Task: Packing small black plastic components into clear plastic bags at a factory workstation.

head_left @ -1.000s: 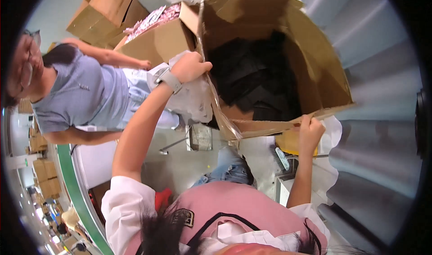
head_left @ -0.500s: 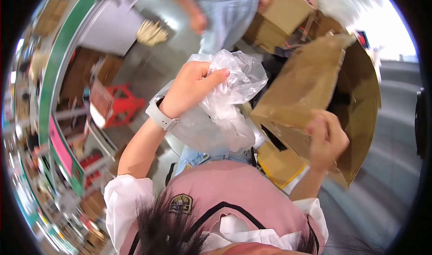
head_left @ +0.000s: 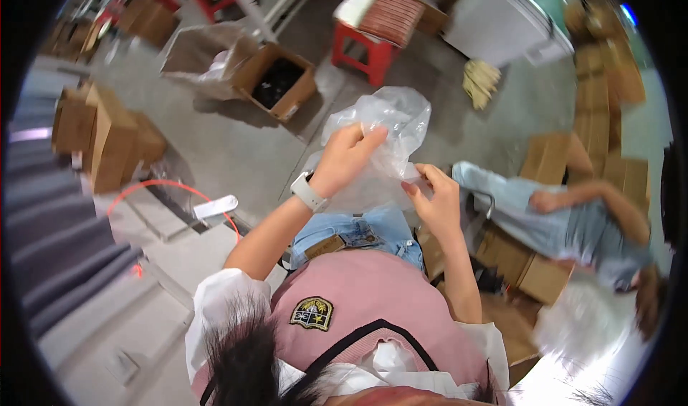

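Observation:
A crumpled clear plastic bag [head_left: 401, 119] hangs in front of my waist. My left hand [head_left: 345, 161], with a white watch on the wrist, is closed around its gathered upper part. On the other side, my right hand [head_left: 438, 199] pinches the bag's right edge between thumb and fingers. The lower part of the bag spreads out thin and see-through below my hands.
Ahead stand a red stool [head_left: 373, 44] with a striped seat and an open cardboard box [head_left: 283, 83] with dark contents. Yellowish gloves [head_left: 480, 83] lie on the floor. Another person [head_left: 566, 216] is at the right, by several cartons. Grey curtains [head_left: 64, 220] hang at left.
My view has turned left, away from the large torn cardboard box. My right hand has left that box and now pinches the bag, which my left hand still grips.

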A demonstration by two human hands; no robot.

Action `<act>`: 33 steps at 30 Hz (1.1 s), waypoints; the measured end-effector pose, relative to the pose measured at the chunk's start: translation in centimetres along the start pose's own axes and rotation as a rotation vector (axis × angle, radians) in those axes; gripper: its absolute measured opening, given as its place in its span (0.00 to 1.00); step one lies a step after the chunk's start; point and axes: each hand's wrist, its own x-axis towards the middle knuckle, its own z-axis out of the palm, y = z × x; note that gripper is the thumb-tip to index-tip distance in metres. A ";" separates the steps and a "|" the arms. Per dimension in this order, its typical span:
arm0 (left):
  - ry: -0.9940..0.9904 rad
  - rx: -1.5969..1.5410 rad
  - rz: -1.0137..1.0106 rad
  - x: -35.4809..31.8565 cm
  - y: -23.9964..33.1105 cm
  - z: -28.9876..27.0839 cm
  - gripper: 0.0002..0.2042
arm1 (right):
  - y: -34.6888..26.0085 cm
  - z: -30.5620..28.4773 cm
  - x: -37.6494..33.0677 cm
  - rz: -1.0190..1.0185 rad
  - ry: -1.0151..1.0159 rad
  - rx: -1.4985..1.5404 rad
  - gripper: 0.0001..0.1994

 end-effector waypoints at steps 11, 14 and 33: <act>0.495 1.097 -0.210 -1.6 -1.0 -15.2 0.26 | -3.0 12.3 20.7 0.043 -0.117 0.457 0.07; 0.447 1.179 -0.449 2.5 -3.2 -17.2 0.24 | -0.8 14.7 27.6 0.079 -0.166 0.511 0.07; 1.064 0.803 -0.696 19.8 -1.1 -31.3 0.08 | -0.1 24.8 63.1 0.062 -0.912 0.447 0.12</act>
